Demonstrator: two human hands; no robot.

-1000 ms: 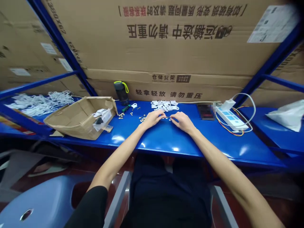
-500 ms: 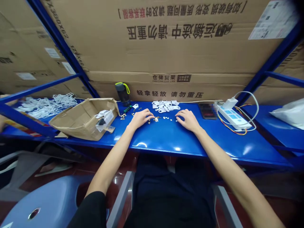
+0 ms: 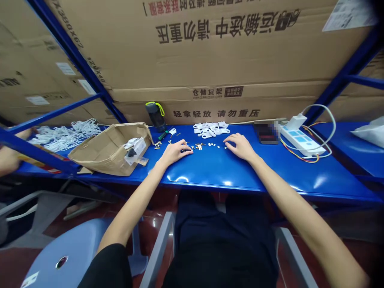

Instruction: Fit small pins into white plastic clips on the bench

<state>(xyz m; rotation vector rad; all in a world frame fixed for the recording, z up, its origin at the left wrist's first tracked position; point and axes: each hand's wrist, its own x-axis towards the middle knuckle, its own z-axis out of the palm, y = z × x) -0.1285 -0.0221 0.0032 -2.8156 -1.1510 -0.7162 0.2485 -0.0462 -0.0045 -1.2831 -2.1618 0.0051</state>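
I see small gold-coloured metal pieces [image 3: 199, 147] and white plastic parts [image 3: 206, 132] against a glossy deep-blue metal bench [image 3: 207, 170]; brown cardboard sheeting [image 3: 210, 66] bears black and red lettering [image 3: 237, 30].

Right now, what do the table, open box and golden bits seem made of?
Table: probably painted metal, glossy blue with reflections. Open box: apparently cardboard, matte brown, creased. Golden bits: perhaps brass, by their colour; too small to judge the finish.

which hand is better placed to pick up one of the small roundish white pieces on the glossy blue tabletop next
The right hand, most likely: it is nearer the small roundish white pieces, while small brass-coloured metal parts lie between them and the left hand.
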